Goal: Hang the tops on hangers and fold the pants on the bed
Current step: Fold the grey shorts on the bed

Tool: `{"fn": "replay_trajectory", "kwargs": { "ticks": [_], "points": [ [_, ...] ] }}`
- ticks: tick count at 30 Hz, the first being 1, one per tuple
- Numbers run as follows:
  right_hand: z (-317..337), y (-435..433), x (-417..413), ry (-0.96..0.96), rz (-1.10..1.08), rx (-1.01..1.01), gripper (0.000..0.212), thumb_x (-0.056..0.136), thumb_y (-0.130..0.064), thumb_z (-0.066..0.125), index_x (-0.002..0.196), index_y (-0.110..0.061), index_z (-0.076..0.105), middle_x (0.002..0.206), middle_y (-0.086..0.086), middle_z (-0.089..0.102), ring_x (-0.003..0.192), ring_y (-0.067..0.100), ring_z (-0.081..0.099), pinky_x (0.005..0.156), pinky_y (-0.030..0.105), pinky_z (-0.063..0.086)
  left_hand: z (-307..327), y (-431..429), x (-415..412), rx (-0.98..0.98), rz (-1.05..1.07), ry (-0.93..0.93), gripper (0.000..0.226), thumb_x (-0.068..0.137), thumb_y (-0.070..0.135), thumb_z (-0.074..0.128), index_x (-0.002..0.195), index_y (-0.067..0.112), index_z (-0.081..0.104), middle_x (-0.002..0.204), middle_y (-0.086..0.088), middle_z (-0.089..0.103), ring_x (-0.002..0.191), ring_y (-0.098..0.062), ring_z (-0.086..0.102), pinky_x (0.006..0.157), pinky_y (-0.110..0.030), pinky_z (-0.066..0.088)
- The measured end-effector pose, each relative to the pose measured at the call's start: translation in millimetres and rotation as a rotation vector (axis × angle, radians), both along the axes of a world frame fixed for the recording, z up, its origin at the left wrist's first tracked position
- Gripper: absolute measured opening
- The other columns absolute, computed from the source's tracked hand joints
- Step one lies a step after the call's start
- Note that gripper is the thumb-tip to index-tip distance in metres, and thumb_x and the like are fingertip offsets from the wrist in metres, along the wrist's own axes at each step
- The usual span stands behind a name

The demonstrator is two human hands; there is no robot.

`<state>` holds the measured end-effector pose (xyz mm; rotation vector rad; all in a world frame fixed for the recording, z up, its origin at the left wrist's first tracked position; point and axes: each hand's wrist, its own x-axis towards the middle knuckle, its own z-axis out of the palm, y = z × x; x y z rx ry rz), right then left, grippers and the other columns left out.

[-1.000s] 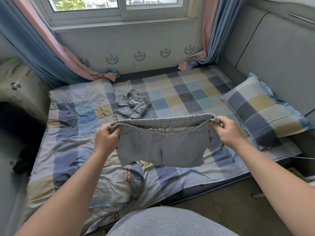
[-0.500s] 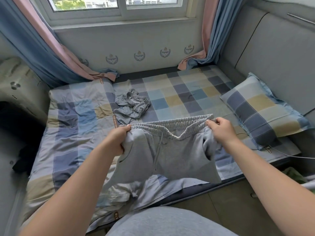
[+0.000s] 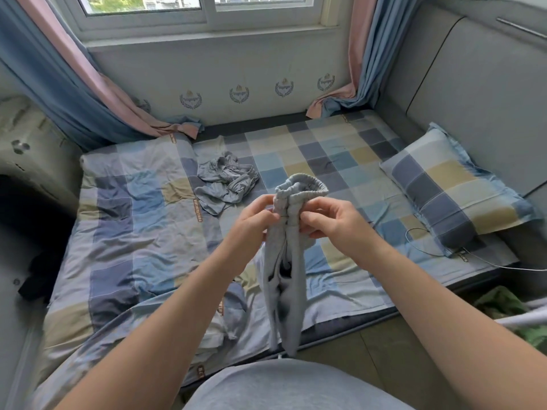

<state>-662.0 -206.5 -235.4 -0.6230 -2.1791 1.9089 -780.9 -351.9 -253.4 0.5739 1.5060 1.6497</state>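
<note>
The left half of the bed (image 3: 124, 220) shows only its rumpled checked cover. Near the middle lies a crumpled grey garment (image 3: 226, 184), set aside for its turn; bunched as it is, I cannot tell whether it is a top or pants. In front of it the left hand (image 3: 256, 220) pinches one side of the waistband of the grey shorts (image 3: 297, 253), and the right hand (image 3: 331, 223) pinches the other, fingers curled into the cloth. The hands are close together, so the waistband doubles into a loop above them. The legs hang side by side over the bed's near edge. I judge this to be the lengthwise fold, made in the air so the cloth's weight evens the halves. Further right a pillow (image 3: 455, 184) leans by the padded wall, with a thin cable (image 3: 420, 235) beside it.
</note>
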Motion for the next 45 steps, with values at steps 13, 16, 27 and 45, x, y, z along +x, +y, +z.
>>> {"fn": "replay_trajectory", "kwargs": {
  "ticks": [13,16,27,45],
  "points": [
    [-25,28,18,0.003,-0.158,0.319,0.075,0.08,-0.054,0.066,0.148,-0.035,0.04,0.149,-0.01,0.039,0.139,0.006,0.036,0.114,0.035,0.033,-20,-6,1,0.065,-0.005,0.093,0.042,0.077,0.003,0.067,0.118,-0.003,0.059,0.102,-0.007,0.065,0.095,-0.016,0.059,0.084,-0.032,0.049],
    [-46,32,24,-0.089,-0.161,-0.143,0.123,0.061,-0.08,0.072,0.159,-0.036,0.013,0.166,-0.008,0.016,0.149,0.01,0.019,0.116,0.028,0.023,-23,-12,-2,0.11,-0.035,-0.052,0.039,0.08,0.001,0.063,0.119,0.0,0.059,0.105,-0.01,0.065,0.097,-0.019,0.062,0.083,-0.029,0.054],
    [-96,36,17,-0.137,-0.008,-0.614,0.042,0.08,-0.015,0.079,0.118,-0.002,0.067,0.121,0.019,0.069,0.11,0.031,0.067,0.098,0.043,0.052,-39,-23,-24,-0.048,0.098,-0.295,0.039,0.091,-0.007,0.053,0.13,-0.002,0.057,0.112,-0.017,0.066,0.096,-0.026,0.066,0.078,-0.031,0.059],
    [-103,77,-37,-0.115,-0.249,0.156,0.032,0.075,-0.022,0.082,0.104,-0.024,0.07,0.106,0.006,0.074,0.097,0.018,0.066,0.09,0.043,0.053,-95,27,-76,-0.195,0.164,0.252,0.036,0.087,-0.017,0.061,0.111,0.009,0.061,0.098,-0.002,0.068,0.088,-0.006,0.063,0.087,-0.023,0.051]
  ]
}}
